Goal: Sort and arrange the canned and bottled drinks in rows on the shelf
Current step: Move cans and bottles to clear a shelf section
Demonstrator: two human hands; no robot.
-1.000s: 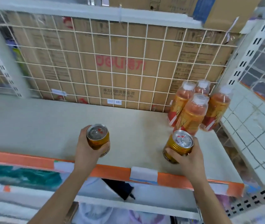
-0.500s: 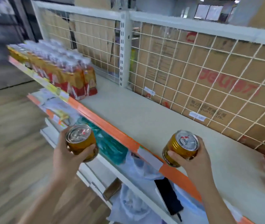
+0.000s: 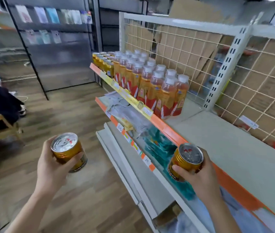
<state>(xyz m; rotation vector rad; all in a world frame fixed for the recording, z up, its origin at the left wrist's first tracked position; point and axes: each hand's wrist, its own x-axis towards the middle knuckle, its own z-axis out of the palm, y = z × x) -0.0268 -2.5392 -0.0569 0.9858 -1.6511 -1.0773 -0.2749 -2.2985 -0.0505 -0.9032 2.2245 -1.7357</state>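
My left hand [image 3: 51, 167] grips a gold can [image 3: 68, 151] with a silver top, held out over the wooden floor to the left of the shelf. In my right hand [image 3: 198, 180] is a second gold can [image 3: 184, 163], held just in front of the shelf's orange front edge. Farther along the shelf [image 3: 225, 145] stand rows of orange bottles [image 3: 151, 81] with white caps. Rows of gold cans [image 3: 104, 62] stand beyond them at the far end.
A white wire grid [image 3: 192, 52] backed by cardboard closes the shelf's rear. Lower shelves [image 3: 133, 148] hold bagged goods. A dark display rack [image 3: 52, 42] stands across the aisle, and a wooden chair [image 3: 0, 126] with a seated person is at the left.
The view has swung left along the shelf. Both hands with their cans have come off the shelf board and now hang in front of it, the left one over the floor.
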